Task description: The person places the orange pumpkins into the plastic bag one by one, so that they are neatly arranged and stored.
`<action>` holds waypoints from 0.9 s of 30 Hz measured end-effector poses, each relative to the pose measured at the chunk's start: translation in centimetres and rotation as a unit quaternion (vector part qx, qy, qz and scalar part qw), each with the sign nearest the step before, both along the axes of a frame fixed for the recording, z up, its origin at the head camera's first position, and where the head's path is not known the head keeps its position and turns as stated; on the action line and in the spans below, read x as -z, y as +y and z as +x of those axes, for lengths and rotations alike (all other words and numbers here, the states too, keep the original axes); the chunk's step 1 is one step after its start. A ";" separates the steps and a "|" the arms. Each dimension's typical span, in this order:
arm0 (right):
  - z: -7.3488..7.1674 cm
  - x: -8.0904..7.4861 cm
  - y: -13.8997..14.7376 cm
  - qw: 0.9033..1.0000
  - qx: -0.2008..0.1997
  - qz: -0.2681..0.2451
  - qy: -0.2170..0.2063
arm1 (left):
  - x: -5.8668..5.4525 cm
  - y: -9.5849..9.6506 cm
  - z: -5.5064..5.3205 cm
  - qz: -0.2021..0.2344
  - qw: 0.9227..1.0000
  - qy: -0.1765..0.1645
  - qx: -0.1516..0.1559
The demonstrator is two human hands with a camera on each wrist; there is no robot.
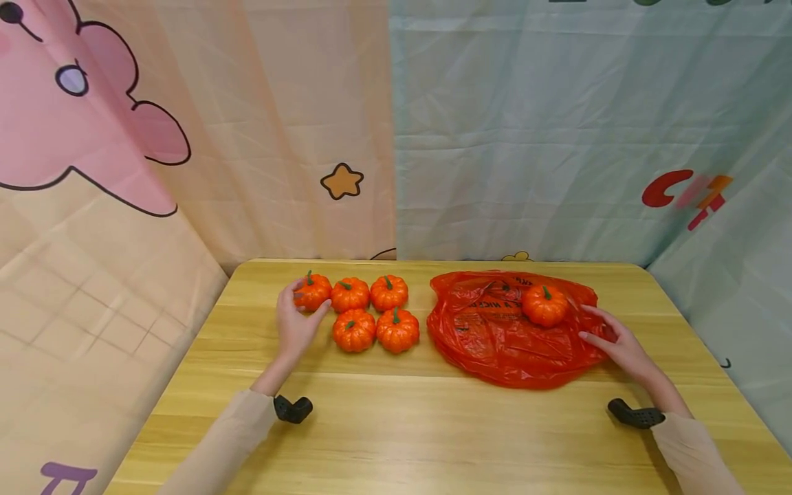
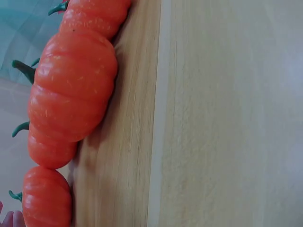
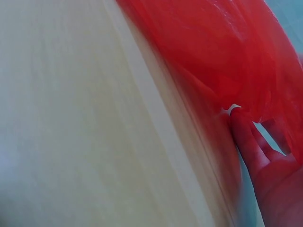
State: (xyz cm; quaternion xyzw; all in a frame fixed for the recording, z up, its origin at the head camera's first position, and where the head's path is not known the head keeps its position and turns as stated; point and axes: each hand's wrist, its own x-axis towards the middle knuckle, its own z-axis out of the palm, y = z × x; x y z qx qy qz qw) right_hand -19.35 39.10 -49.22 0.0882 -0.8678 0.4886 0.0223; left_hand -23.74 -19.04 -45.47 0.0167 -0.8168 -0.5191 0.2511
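My left hand (image 1: pixel 295 323) is at the leftmost orange toy pumpkin (image 1: pixel 314 294), fingers spread at its left side and thumb at its near right. In the left wrist view, fingertips (image 2: pixel 16 220) show beside that pumpkin (image 2: pixel 46 198), at about stem height. My right hand (image 1: pixel 621 347) is at the right edge of a red plastic bag (image 1: pixel 495 344), thumb and fingers apart. Red film overlaps this hand (image 3: pixel 274 184) in the right wrist view. One pumpkin (image 1: pixel 546 306) lies at the bag's right part, green stem up.
Several more pumpkins stand close together in two rows, including a front one (image 1: pixel 355 331) and a back one (image 1: pixel 389 293). The wooden table (image 1: pixel 433 440) ends at printed curtains (image 1: pixel 526 137) behind and at both sides. Black wrist devices (image 1: pixel 293 410) sit by both sleeves.
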 end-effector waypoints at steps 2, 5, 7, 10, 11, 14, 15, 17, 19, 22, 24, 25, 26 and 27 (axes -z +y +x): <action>0.1 0.0 0.0 1.000 0.000 0.000 0.001 | 0.1 -0.5 -0.3 0.002 1.000 -0.012 0.000; 0.1 0.0 0.0 1.000 0.000 -0.001 0.005 | 0.4 -1.2 -0.8 -0.004 1.000 -0.029 -0.001; 0.2 0.0 -0.1 1.000 0.000 -0.002 0.007 | 0.7 -1.7 -1.2 -0.014 0.999 -0.038 -0.007; 0.2 0.1 -0.1 1.000 -0.002 -0.004 0.008 | 1.3 -2.5 -1.7 -0.030 0.998 -0.056 -0.023; 0.2 0.1 -0.1 1.000 -0.003 -0.005 0.008 | 1.5 -2.7 -1.9 -0.033 0.997 -0.062 -0.027; 0.1 0.0 -0.2 1.000 -0.004 -0.006 0.005 | 2.0 -3.3 -2.3 -0.034 0.996 -0.083 -0.030; 0.1 0.0 -0.2 1.000 -0.004 -0.005 0.003 | 2.1 -3.4 -2.5 -0.035 0.995 -0.089 -0.029; 0.1 -0.1 -0.2 1.000 -0.001 -0.002 -0.002 | 2.2 -3.6 -2.9 -0.035 0.994 -0.104 -0.027; 0.1 -0.2 -0.1 1.000 0.002 0.000 -0.008 | 2.1 -3.7 -3.3 -0.038 0.992 -0.119 -0.024; 0.0 -0.1 -0.1 1.000 0.004 0.003 -0.011 | 2.1 -3.8 -3.8 -0.039 0.990 -0.137 -0.015; -0.1 -0.1 0.0 1.000 0.003 0.001 -0.009 | 2.2 -3.9 -4.2 -0.040 0.989 -0.143 -0.008; -0.1 0.0 0.0 1.000 0.002 -0.001 -0.008 | 2.2 -3.8 -4.3 -0.039 0.989 -0.146 -0.005; -0.1 0.0 0.0 1.000 0.000 -0.004 -0.006 | 2.3 -3.7 -4.4 -0.039 0.988 -0.147 -0.003; -0.2 0.1 0.0 1.000 -0.001 -0.007 -0.005 | 2.4 -3.7 -4.5 -0.040 0.988 -0.148 -0.002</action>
